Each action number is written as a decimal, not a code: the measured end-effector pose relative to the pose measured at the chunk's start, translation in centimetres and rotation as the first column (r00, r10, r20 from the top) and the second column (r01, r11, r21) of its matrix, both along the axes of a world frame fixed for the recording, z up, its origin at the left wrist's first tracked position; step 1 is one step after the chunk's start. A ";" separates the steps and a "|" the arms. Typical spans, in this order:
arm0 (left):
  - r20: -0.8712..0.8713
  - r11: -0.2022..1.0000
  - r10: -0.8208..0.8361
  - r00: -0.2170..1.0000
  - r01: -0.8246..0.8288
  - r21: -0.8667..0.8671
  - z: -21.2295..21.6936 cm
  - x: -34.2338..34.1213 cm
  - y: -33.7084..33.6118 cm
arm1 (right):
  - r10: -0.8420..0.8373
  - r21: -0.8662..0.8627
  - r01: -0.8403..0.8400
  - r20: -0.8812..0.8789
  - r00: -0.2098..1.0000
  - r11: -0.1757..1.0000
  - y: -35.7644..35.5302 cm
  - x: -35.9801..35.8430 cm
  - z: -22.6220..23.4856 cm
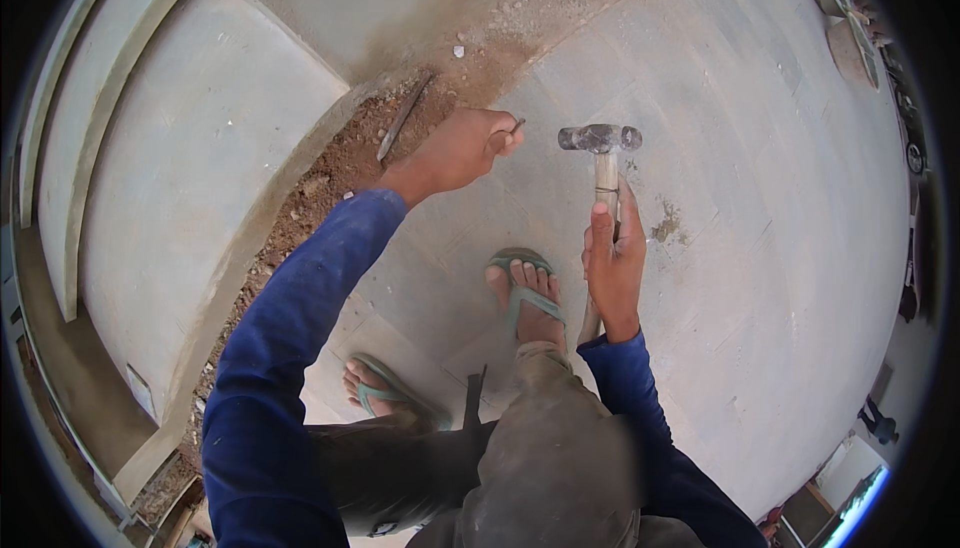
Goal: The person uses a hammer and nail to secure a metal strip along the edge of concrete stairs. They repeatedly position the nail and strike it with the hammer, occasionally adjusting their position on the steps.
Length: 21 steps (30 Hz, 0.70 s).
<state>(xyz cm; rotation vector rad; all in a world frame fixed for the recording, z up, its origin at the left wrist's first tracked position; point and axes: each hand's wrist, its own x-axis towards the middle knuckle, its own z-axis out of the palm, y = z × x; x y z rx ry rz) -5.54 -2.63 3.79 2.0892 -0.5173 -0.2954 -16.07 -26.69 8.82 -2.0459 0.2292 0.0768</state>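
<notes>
Head view is showing the left hand (455,151) gripping a thin chisel (513,127) and the right hand (612,266) clasping a hammer (601,163) over grey tiled floor (760,208) bordering loose red soil (345,163).

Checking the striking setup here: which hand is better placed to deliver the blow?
Right. The right hand grips the hammer beside the nail, which the left hand pinches.
</notes>
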 end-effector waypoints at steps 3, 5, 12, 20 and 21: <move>-0.169 0.990 0.055 0.984 -0.076 -0.122 0.5 -2.3 0.9 | -0.079 0.003 0.079 -0.091 0.993 0.997 1.7 -1.9 1.9; -0.231 0.982 0.048 0.972 -0.088 -0.164 1.3 -3.0 2.4 | -0.120 -0.008 0.120 -0.034 0.992 0.993 1.7 -3.7 1.4; -0.206 0.936 0.156 0.966 -0.211 -0.283 -0.1 -1.4 2.8 | -0.197 -0.125 0.215 0.140 0.970 0.969 2.8 -6.9 2.4; -0.106 0.980 -0.072 0.992 0.051 -0.195 -3.2 -4.0 -2.0 | -0.244 -0.132 0.286 0.264 0.933 0.949 2.1 -10.4 5.3; -0.099 0.976 -0.086 0.991 0.064 -0.209 -3.0 -4.3 -2.7 | -0.252 -0.134 0.293 0.259 0.933 0.947 2.0 -11.0 6.0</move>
